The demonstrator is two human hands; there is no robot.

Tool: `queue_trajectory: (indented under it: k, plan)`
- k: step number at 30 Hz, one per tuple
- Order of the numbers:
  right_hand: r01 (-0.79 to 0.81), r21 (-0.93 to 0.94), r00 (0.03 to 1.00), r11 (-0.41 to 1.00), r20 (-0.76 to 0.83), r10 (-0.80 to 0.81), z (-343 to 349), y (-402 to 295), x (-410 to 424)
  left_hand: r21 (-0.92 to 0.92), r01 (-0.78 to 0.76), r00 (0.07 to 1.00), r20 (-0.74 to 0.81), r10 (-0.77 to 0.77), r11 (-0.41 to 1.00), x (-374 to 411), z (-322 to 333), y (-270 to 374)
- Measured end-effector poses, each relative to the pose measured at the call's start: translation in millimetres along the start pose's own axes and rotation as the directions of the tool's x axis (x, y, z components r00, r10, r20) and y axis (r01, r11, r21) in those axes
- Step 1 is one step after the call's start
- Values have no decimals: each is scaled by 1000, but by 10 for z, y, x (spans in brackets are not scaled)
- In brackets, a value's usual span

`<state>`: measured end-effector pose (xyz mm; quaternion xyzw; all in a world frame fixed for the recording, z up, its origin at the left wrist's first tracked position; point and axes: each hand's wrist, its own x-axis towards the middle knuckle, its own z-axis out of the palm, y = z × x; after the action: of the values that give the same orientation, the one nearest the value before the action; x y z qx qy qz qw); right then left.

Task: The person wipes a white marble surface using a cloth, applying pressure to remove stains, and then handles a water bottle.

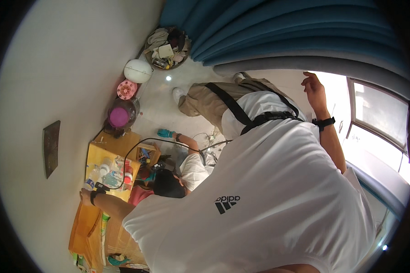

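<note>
My left hand (85,197) is at the wall-side corner of a yellow wooden desk (94,153), beside a clear plastic bottle (89,183) with a blue label. Its fingers are partly hidden, so a grip on anything cannot be made out. By its wrist strap sits a small black device (101,186) with a black cable (147,139) running towards my chest harness (270,118). My right hand (313,89) is raised by the window (379,116), below the grey edge of a blue curtain (294,27). It holds nothing, and its fingers are loosely bent and apart.
Another person (194,170), one hand in a teal glove (165,133), is low beside the desk's open drawer (148,154). Along the wall stand a purple-lidded clear container (119,117), a pink round object (127,89), a white rounded object (137,71) and a full basket (186,56).
</note>
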<state>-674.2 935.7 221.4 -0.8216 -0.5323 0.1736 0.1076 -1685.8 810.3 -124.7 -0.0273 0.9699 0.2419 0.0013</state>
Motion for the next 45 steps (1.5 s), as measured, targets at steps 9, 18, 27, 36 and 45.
queue_trajectory:
  k: [9, 18, 27, 36, 45]
  plan:
    - [-64, 131, 997, 989, 51, 58, 178, 441, -2, -80, -232, 940, -274, 203, 969, -1735, -1439, 1584]
    - [-33, 367, 997, 930, -52, 56, -512, 2043, -134, -264, -668, 743, -284, 606, 696, -4555, -3027, 2795]
    - [-202, 959, 912, 201, 109, 395, -1514, 3254, -238, -616, -668, 294, 297, 908, 418, -7892, -3959, 3053]
    - [-67, 995, 779, 77, 4, 627, -1570, 4080, -1049, -949, -284, -739, 309, 599, 139, -10723, -4061, 2751]
    - [9, 998, 646, 65, -56, 761, -1811, 5611, -2073, -983, -64, -981, 31, 190, -170, -12729, -4804, 1285]
